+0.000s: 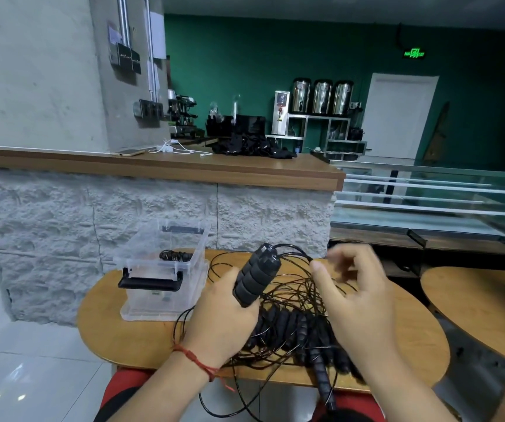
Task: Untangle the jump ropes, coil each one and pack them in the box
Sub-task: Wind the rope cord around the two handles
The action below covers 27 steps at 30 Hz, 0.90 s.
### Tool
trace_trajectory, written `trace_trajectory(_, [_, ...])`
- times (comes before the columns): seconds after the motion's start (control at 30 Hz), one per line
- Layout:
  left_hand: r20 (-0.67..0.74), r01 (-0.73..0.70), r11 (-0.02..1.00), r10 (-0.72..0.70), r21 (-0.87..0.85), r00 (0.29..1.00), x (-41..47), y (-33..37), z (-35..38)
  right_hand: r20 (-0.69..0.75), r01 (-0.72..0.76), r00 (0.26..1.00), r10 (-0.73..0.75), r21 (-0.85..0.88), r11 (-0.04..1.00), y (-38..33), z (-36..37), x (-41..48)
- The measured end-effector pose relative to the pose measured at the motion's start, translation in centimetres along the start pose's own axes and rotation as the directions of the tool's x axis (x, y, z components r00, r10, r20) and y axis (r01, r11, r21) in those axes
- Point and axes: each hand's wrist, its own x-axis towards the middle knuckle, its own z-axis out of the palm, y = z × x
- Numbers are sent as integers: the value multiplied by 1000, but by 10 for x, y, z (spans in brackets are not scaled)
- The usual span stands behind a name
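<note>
Right of the clear box (166, 269) on a wooden counter (123, 339), the left hand (223, 318) grips two handles (255, 278) above tangled jump ropes (293, 327); the right hand (357, 300) is blurred, its hold unclear. A stone-faced bar (153, 208) stands behind the box.

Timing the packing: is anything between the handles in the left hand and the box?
Nothing visible: the box stands open left of the handles. Their cord, though, runs into the tangled pile.
</note>
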Motion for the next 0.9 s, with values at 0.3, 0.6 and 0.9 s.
trace_trajectory(0.3, [333, 372, 503, -170, -780, 927, -8, 40, 0, 347, -118, 937, 36, 218, 969, 11, 29, -7])
trace_trajectory(0.6, [298, 340, 204, -210, -918, 931, 17, 34, -22, 559, -143, 824, 92, 47, 989, 56, 39, -56])
trace_trajectory(0.9, [299, 316, 21, -262, -949, 917, 22, 12, -25, 602, -87, 783, 153, -137, 987, 88, 18, -67])
